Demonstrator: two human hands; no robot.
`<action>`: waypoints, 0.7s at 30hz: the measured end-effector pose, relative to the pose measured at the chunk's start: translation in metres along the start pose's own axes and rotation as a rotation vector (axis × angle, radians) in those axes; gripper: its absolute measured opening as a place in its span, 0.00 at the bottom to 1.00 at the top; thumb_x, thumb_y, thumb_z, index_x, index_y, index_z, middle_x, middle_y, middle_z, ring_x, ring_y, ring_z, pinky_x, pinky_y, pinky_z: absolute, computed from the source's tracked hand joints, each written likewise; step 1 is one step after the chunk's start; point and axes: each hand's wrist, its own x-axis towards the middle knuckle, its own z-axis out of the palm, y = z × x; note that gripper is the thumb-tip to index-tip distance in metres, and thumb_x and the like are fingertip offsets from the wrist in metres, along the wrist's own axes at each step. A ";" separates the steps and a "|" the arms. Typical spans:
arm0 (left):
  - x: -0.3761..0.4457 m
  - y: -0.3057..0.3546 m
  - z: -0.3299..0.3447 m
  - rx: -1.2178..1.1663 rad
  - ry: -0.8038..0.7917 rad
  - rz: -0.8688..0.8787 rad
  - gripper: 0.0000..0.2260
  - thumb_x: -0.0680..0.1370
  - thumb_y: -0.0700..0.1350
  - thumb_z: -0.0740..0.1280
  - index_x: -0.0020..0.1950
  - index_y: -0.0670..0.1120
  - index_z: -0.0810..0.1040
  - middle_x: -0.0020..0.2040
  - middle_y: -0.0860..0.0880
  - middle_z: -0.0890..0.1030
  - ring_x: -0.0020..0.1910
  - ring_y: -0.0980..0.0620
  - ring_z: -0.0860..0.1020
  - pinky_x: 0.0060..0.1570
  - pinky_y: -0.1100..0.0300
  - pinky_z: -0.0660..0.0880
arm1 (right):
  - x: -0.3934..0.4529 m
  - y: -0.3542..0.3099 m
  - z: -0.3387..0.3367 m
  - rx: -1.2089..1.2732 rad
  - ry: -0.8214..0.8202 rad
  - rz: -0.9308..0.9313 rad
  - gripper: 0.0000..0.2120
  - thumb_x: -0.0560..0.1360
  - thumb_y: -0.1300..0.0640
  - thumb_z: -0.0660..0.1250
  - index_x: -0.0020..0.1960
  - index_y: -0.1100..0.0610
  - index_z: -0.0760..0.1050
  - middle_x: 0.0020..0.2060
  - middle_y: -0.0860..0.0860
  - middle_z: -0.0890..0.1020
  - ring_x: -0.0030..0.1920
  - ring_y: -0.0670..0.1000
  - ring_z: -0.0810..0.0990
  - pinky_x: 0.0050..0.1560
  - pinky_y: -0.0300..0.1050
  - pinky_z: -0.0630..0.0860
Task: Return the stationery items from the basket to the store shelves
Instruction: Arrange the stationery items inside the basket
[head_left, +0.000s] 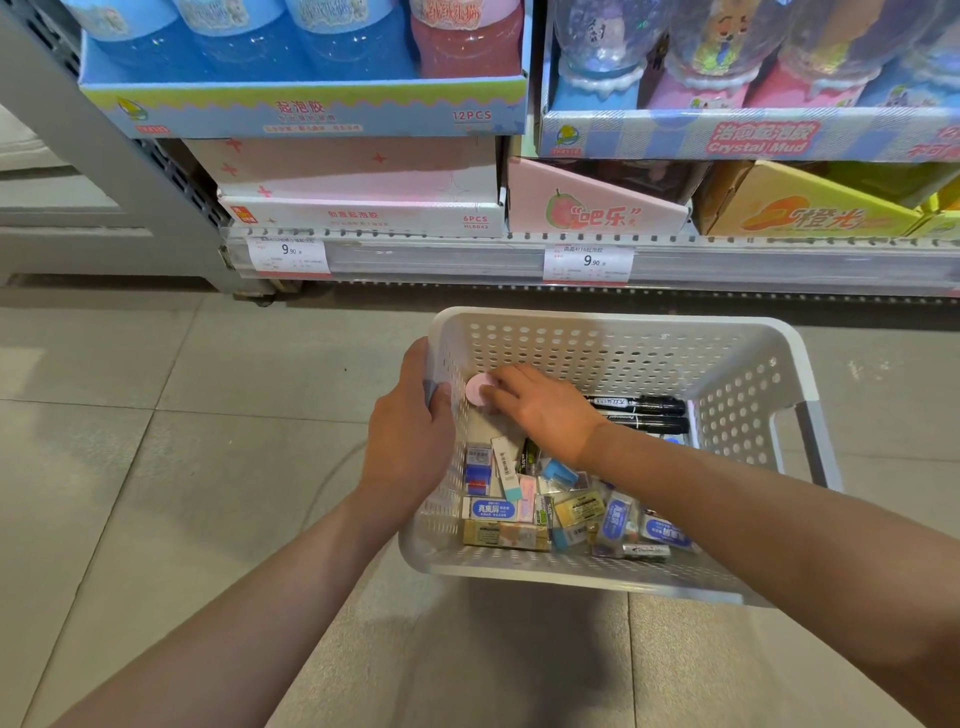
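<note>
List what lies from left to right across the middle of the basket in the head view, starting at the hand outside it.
left hand gripping the basket's left wall → pink round item → right hand → black markers → basket's right handle.

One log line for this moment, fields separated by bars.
left hand: grips basket rim | right hand: fingers on pink round item | shelving: not started

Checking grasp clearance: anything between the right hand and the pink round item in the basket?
Nothing visible. The right hand is already inside the basket, its fingers on the pink round item by the left wall. The left hand grips that wall from outside.
</note>
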 end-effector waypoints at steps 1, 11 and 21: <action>0.000 0.000 0.000 -0.002 -0.002 0.000 0.20 0.82 0.46 0.56 0.74 0.54 0.57 0.49 0.54 0.73 0.36 0.60 0.74 0.33 0.66 0.71 | 0.000 0.001 0.001 -0.005 -0.029 0.008 0.25 0.75 0.61 0.64 0.70 0.61 0.65 0.67 0.60 0.68 0.65 0.59 0.69 0.53 0.51 0.77; -0.004 0.005 -0.003 0.001 0.000 0.004 0.20 0.82 0.44 0.55 0.74 0.51 0.57 0.55 0.48 0.76 0.43 0.52 0.74 0.46 0.58 0.72 | -0.010 -0.038 0.010 0.074 -0.044 -0.101 0.20 0.64 0.48 0.75 0.48 0.60 0.77 0.42 0.56 0.79 0.39 0.56 0.80 0.29 0.42 0.67; -0.006 0.009 -0.006 0.011 -0.001 0.010 0.20 0.82 0.43 0.55 0.73 0.51 0.58 0.60 0.44 0.77 0.45 0.52 0.73 0.46 0.59 0.70 | 0.001 -0.054 0.024 0.069 -0.296 0.175 0.28 0.74 0.47 0.66 0.68 0.60 0.64 0.63 0.58 0.70 0.60 0.58 0.71 0.49 0.51 0.74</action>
